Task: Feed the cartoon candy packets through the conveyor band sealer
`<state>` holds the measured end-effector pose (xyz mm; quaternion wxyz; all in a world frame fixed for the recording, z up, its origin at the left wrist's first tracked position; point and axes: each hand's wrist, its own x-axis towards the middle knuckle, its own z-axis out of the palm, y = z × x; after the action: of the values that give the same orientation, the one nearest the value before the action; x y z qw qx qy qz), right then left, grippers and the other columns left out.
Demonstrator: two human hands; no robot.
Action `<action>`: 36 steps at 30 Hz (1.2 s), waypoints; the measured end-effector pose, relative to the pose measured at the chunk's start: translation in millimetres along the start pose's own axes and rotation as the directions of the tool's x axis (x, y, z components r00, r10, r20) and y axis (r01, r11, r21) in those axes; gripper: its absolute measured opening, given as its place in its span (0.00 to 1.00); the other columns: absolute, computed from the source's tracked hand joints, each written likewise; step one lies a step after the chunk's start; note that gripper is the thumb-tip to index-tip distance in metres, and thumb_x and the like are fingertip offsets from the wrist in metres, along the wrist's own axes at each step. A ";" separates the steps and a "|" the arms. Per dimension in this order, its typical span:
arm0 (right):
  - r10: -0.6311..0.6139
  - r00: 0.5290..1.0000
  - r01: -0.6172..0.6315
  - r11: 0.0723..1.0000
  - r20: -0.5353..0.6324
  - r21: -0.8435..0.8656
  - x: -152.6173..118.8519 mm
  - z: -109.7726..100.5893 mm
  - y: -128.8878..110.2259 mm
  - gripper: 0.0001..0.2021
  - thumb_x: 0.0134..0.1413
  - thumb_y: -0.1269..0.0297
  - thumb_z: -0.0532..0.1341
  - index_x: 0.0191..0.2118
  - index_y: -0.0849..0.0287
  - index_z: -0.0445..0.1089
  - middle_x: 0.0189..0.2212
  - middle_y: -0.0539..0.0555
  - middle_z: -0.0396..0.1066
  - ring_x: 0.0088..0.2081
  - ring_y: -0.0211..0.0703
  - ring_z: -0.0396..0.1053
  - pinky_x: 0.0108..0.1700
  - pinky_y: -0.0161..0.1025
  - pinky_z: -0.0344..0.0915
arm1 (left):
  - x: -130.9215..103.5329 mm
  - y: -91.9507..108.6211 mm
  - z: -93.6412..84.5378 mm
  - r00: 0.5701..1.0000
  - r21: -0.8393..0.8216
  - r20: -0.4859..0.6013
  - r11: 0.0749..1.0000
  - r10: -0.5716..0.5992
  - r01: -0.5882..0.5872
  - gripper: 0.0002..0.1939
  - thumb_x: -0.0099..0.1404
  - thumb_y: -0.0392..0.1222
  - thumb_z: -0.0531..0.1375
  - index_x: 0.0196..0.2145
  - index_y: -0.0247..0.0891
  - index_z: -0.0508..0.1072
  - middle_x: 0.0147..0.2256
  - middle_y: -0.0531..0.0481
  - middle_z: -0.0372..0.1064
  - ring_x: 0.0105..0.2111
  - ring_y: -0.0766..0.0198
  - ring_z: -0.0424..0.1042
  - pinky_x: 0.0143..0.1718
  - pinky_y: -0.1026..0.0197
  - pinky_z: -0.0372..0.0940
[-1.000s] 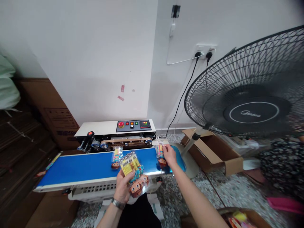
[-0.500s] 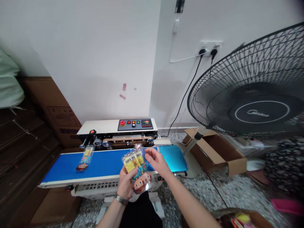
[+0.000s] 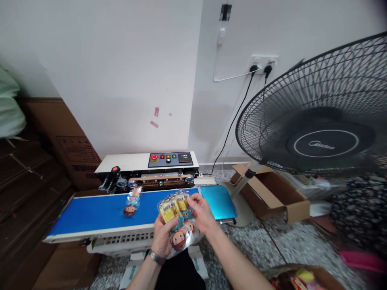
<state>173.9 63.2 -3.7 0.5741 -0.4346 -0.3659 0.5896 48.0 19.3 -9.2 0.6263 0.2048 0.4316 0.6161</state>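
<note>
My left hand [image 3: 161, 237] clamps a fanned stack of glossy plastic packets [image 3: 176, 219] just near of the blue conveyor belt [image 3: 96, 211]; my right hand [image 3: 202, 211] pinches the top packet's far edge. The slick, flat film could slip and spill the fan, or two packets could lift together.

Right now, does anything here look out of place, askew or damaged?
Nothing looks damaged or spilled. One packet lies slightly tilted on the blue conveyor belt by the sealing machine. The left hand holds a fanned stack of packets; the right hand has its grip on the top one.
</note>
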 end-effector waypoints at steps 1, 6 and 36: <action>0.005 1.000 -0.005 1.000 -0.016 0.017 2.8 -4.2 2.5 0.15 0.38 0.54 0.66 0.26 0.57 0.62 0.23 0.48 0.66 0.25 0.37 0.64 0.26 0.33 0.62 | 0.6 -0.5 -1.5 1.000 -0.001 -0.005 1.000 -0.001 0.001 0.21 0.42 0.35 0.67 0.37 0.35 0.71 0.34 0.45 0.76 0.34 0.55 0.74 0.38 0.56 0.66; -0.152 0.949 0.116 0.983 -0.276 -0.141 35.4 -40.7 16.1 0.16 0.42 0.48 0.60 0.30 0.56 0.62 0.20 0.47 0.65 0.21 0.38 0.64 0.22 0.34 0.60 | 4.7 -1.5 -8.8 1.000 0.014 -0.029 1.000 -0.011 0.012 0.20 0.41 0.36 0.68 0.35 0.35 0.71 0.33 0.45 0.76 0.32 0.55 0.75 0.36 0.56 0.67; -0.346 0.938 0.262 0.762 -0.030 -0.591 37.7 -46.6 -1.8 0.14 0.51 0.53 0.54 0.31 0.60 0.67 0.25 0.52 0.68 0.29 0.40 0.64 0.30 0.33 0.61 | 9.6 -1.7 -10.8 1.000 0.032 -0.005 0.999 -0.006 0.006 0.22 0.43 0.36 0.67 0.38 0.34 0.71 0.35 0.43 0.75 0.34 0.56 0.74 0.38 0.56 0.66</action>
<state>219.3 97.7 -22.0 0.5263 -0.5625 -0.5530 0.3176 39.3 25.2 -19.2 0.6237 0.2118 0.4437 0.6076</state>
